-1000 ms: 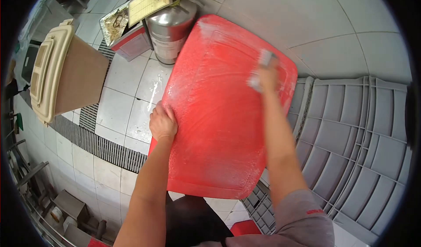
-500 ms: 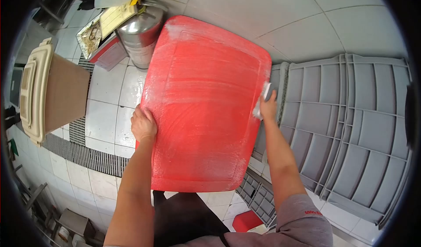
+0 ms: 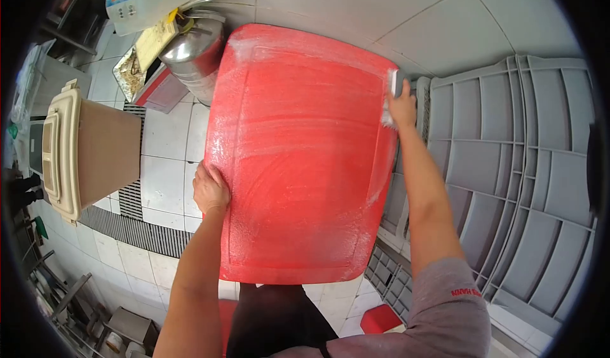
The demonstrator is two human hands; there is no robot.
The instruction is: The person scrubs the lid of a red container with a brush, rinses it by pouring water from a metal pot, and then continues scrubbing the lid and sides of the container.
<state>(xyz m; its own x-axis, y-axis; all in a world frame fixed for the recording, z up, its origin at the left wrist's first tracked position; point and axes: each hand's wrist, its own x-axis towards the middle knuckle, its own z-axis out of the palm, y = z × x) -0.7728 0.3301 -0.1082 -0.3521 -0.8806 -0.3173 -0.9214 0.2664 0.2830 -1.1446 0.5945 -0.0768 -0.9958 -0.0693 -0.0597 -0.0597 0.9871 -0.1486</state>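
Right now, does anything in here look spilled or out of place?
One thing: the crumpled foil with brown bits beside the metal cylinder looks like stray scraps. White streaks on the red panel seem ordinary suds.

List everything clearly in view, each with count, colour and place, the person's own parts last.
plastic panel: one, red, centre
scrub brush: one, grey-white, panel's right edge
lidded bin: one, beige, left
metal cylinder: one, silver, upper left
plastic jug: one, translucent, top left
card: one, pale yellow, left of cylinder
foil tray: one, silver, upper left
box: one, red-white, below tray
ribbed plastic boards: count unclear, grey, right
floor grating: count unclear, dark, left
tiles: many, white and grey, floor and wall
metal fixtures: several, grey, lower left
unidentified object: count unclear, red, bottom
left hand: one, bare, panel's left edge
right hand: one, bare, on scrub brush
sleeve: one, grey, lower right
trousers: one pair, black, bottom centre
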